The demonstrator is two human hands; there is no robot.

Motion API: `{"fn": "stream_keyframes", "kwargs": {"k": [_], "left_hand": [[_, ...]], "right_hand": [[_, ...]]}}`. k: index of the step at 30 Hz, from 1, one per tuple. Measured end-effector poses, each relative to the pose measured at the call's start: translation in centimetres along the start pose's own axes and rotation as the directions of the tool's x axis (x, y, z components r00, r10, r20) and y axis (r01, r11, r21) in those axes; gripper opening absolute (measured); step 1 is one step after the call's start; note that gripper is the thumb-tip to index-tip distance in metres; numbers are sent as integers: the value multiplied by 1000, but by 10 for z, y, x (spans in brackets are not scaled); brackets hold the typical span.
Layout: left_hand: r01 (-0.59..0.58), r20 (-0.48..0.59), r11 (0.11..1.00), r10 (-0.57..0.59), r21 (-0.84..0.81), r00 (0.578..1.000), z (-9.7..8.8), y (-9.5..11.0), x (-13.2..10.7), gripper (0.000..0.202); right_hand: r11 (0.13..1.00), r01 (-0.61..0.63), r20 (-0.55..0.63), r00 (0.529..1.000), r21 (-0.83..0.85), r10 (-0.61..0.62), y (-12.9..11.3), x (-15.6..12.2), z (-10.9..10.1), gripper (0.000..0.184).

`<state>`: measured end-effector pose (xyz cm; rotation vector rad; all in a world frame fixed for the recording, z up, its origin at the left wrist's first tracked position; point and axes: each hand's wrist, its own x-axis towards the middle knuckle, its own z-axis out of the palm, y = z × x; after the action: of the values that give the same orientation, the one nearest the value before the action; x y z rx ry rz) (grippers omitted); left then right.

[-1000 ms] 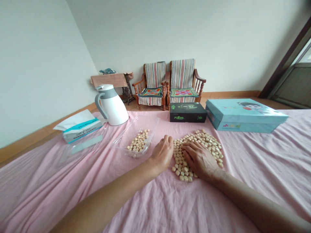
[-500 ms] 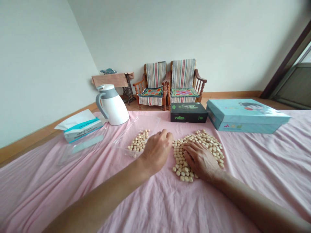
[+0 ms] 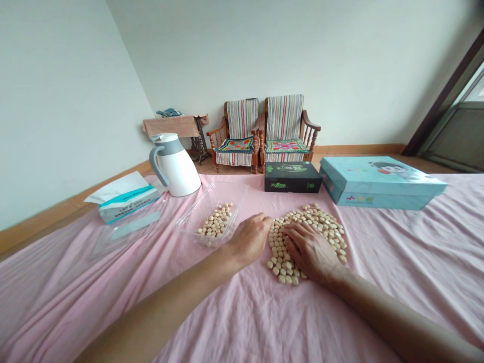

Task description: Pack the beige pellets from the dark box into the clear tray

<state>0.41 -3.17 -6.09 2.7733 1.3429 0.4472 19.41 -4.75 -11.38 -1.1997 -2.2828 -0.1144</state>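
Observation:
A spread of small, rounded beige pieces (image 3: 282,244) lies in rows on the pink cloth. My right hand (image 3: 312,249) rests palm down on the middle of that spread, fingers stretched out and covering some pieces. At the spread's left edge is my left hand (image 3: 250,239), its fingers curled together; whatever they may hold is hidden. Left of it stands a clear plastic tray (image 3: 242,194) with a heap of similar beige pieces (image 3: 216,222) inside.
A white-and-grey jug (image 3: 179,171) and a tissue pack (image 3: 126,199) stand at left, with a clear plastic lid (image 3: 136,224) lying before them. Behind the spread are a black box (image 3: 291,184) and a light-blue box (image 3: 385,196). Two wooden chairs (image 3: 285,146) are by the wall.
My left hand has moved a little right and down, up to the left edge of the beige pieces, uncovering more of the tray. My right hand stays almost where it was.

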Motion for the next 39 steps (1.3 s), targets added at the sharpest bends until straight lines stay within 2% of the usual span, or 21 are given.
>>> {"fn": "stream_keyframes", "kwargs": {"k": [5, 10, 13, 16, 20, 23, 24, 26, 28, 30, 35, 39], "left_hand": [[37, 21, 999, -38, 14, 999, 25, -12, 16, 20], [48, 16, 999, -48, 16, 999, 30, -12, 16, 17], [8, -48, 999, -5, 50, 999, 14, -6, 7, 15], [12, -169, 990, 12, 140, 986, -15, -9, -3, 12], [144, -367, 961, -50, 235, 929, -52, -27, -11, 10], [187, -466, 944, -42, 270, 884, -61, -33, -14, 14], [161, -462, 953, -26, 256, 886, -60, -31, -14, 15], [57, -385, 980, 22, 192, 923, -50, -21, -15, 15], [-53, -236, 990, 82, 127, 968, -33, -10, -12, 16], [-110, -101, 991, 118, 83, 988, -13, -1, -6, 17], [81, 5, 995, -82, 52, 997, 28, -7, 20, 20], [143, 4, 988, -143, 66, 990, 41, -18, 34, 22]], "right_hand": [[1000, -3, 9, 1000, 5, 3, 0, 0, 0, 22], [1000, -6, 20, 1000, 10, 6, 0, 1, 0, 22], [1000, -1, 25, 1000, 5, 0, 0, 1, -1, 23], [1000, -6, 29, 1000, -3, 6, 0, 0, -1, 24], [1000, -17, 28, 999, -5, 17, 0, 0, 0, 24], [1000, -13, 28, 1000, -6, 13, 0, 0, 0, 23], [1000, -11, 27, 1000, -7, 11, 0, 0, 0, 23], [1000, -8, 20, 1000, -11, 8, 0, 0, 0, 24], [1000, -3, 7, 1000, -11, 3, 0, 0, 0, 24], [1000, 5, -3, 1000, -7, -5, 1, 1, 0, 23], [1000, 7, 16, 1000, -14, -7, 1, 1, 0, 21], [1000, 1, 21, 1000, -14, -1, 0, 1, 0, 21]]}}
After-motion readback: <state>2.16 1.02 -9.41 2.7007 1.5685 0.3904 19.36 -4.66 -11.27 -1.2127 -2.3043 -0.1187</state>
